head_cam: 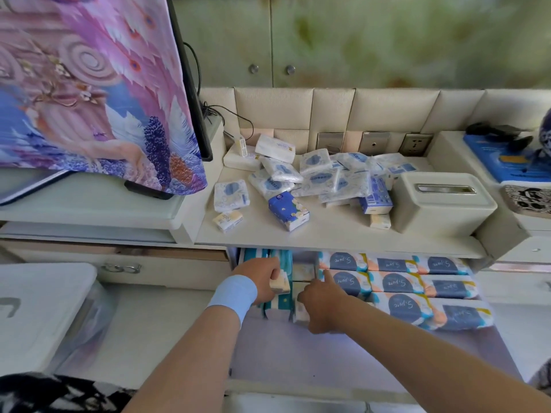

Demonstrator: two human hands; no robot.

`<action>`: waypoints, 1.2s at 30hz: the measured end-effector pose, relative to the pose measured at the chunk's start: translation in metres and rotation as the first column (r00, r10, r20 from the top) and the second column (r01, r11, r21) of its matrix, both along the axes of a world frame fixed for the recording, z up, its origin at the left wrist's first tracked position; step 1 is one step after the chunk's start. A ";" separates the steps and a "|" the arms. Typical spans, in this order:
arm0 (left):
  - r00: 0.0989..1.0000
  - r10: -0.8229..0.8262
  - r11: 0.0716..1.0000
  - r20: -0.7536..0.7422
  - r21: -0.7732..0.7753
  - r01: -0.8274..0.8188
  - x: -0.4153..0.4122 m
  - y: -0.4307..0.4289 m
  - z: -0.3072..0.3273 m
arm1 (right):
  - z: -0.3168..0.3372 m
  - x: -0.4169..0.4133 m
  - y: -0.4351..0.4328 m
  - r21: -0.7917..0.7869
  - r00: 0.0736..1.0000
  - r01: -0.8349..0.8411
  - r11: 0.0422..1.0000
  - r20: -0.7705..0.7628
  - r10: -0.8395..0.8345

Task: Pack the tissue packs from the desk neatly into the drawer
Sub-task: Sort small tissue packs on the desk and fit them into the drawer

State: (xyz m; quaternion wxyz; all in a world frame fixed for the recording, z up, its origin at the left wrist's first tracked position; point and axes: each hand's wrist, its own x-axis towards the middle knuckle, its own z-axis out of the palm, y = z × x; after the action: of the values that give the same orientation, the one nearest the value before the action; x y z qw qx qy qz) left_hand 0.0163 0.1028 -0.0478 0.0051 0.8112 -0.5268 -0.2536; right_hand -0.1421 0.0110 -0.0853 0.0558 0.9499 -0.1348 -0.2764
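Presently: small cream film-wrapped tissue pack point(280, 284), soft, rectangular, stood on end, pinched by left hand point(261, 278) over drawer point(372, 353) near its back-left corner. Slot: cream row point(304, 271) just rightward, left hand nearer; right hand point(320, 307) forefinger extended, grasp undeterminable. Remainder: glossy loose packs point(316, 177) heaped on desk point(343, 234).

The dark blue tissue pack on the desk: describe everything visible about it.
The dark blue tissue pack is a small, soft block in glossy plastic wrap, deep blue with pale flowers and a round mark on top. It looks sealed and full. It lies askew on the desk, near the front edge, just in front of the heap of white-and-blue packs. Whether it touches them is unclear.
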 end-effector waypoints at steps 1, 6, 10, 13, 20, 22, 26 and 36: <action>1.000 -0.015 1.000 -0.001 0.005 0.015 0.000 -0.001 -0.003 | -0.006 0.001 0.001 -0.052 0.999 -0.046 0.998 -0.028 0.044; 1.000 -0.024 0.999 -0.003 0.025 0.024 0.004 -0.008 -0.006 | -0.027 0.002 0.005 -0.209 0.986 -0.166 0.964 -0.035 0.162; 0.999 -0.035 0.999 -0.002 0.040 0.035 0.003 -0.013 -0.004 | -0.032 0.001 0.008 -0.311 0.989 -0.113 0.944 0.052 0.136; 0.999 -0.024 0.999 -0.026 0.043 0.025 0.003 -0.016 -0.001 | -0.032 -0.002 0.000 -0.260 0.983 -0.010 0.966 0.172 0.057; 0.984 0.067 0.993 -0.165 -0.085 -0.082 -0.004 -0.028 0.003 | 0.012 -0.003 -0.020 0.593 0.549 0.269 0.759 0.553 -0.627; 0.982 0.058 0.991 -0.181 -0.105 -0.078 -0.011 -0.032 0.005 | 0.020 -0.005 -0.028 0.778 0.590 0.257 0.573 0.344 -0.731; 0.981 0.025 0.992 -0.192 -0.115 -0.048 -0.032 -0.039 0.005 | 0.020 -0.019 -0.039 0.690 0.726 0.306 0.656 0.277 -0.629; 0.916 -0.338 0.941 0.215 0.039 0.337 -0.049 -0.052 -0.010 | -0.015 -0.064 -0.056 0.060 0.944 0.150 0.987 0.287 -0.161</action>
State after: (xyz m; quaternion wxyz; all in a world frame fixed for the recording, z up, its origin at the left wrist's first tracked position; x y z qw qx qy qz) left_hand -0.0327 0.0513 -0.0575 -0.0972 0.7312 -0.6560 -0.1600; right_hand -0.2057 -0.0446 -0.1000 -0.0043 0.9675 -0.2106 -0.1397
